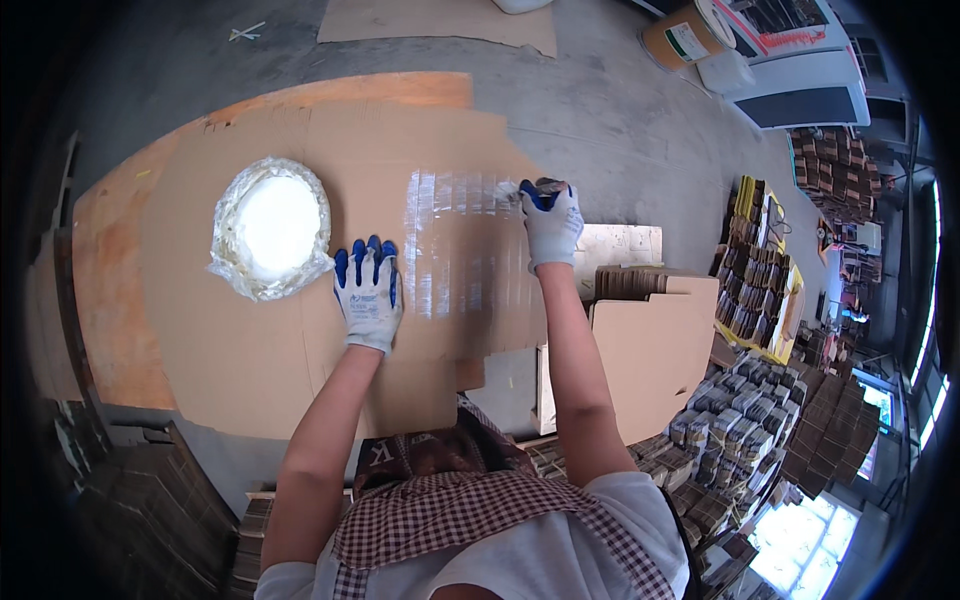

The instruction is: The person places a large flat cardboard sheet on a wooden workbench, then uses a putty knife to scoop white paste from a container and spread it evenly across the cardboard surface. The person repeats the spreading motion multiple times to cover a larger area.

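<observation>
Cardboard (pixel 240 360) is spread over an orange board (pixel 110 300), with shiny strips (pixel 430 250) laid at two o'clock from the left hand (pixel 370 295). That hand is rested flat, fingers spread and gripping nothing, seemingly for steadiness. Also toward two o'clock, some small thing (pixel 549 186) is pinched, apparently for control, in the right hand's (pixel 552 222) curled fingers. At ten o'clock, a white disc (pixel 278 225) is ringed by crinkled film (pixel 232 270).

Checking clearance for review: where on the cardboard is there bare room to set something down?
Bare cardboard lies nearside of the round container, left of the left forearm; another patch lies beyond the left hand. Crowded: the white streaks between it and the right hand.
</observation>
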Demonstrator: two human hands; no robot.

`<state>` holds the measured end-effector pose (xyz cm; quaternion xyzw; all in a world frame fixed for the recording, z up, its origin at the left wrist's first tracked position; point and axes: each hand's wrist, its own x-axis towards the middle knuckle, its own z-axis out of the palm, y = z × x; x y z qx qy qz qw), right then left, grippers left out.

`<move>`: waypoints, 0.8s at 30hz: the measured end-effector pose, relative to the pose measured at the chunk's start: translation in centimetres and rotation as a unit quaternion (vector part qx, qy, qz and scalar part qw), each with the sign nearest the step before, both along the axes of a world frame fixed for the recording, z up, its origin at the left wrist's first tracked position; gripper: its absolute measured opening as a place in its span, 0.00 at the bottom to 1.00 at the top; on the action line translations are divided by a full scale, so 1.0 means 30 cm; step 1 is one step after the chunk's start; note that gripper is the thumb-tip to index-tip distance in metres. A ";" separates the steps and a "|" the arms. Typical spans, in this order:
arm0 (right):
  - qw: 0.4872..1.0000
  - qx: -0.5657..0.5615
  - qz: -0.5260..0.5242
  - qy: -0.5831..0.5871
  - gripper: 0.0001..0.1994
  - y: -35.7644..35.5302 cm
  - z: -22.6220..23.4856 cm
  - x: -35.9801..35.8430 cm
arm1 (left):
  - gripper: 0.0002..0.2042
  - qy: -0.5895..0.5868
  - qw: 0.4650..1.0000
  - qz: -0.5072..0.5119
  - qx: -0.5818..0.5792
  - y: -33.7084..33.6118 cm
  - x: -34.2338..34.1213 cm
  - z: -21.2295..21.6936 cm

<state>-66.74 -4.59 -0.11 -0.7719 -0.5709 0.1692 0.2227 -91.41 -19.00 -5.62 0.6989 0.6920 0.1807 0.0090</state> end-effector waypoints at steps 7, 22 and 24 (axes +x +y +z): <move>0.966 0.037 0.193 0.165 0.17 -0.104 0.074 -0.222 | 0.21 -0.009 1.000 -0.001 -0.006 -0.009 -0.004 -0.016; 0.950 -0.025 0.270 0.156 0.15 -0.179 0.073 -0.337 | 0.22 -0.111 0.994 0.012 0.000 -0.018 -0.022 -0.011; 0.954 -0.086 0.244 0.150 0.15 -0.184 0.121 -0.350 | 0.21 -0.102 0.995 0.021 -0.003 -0.023 -0.036 -0.011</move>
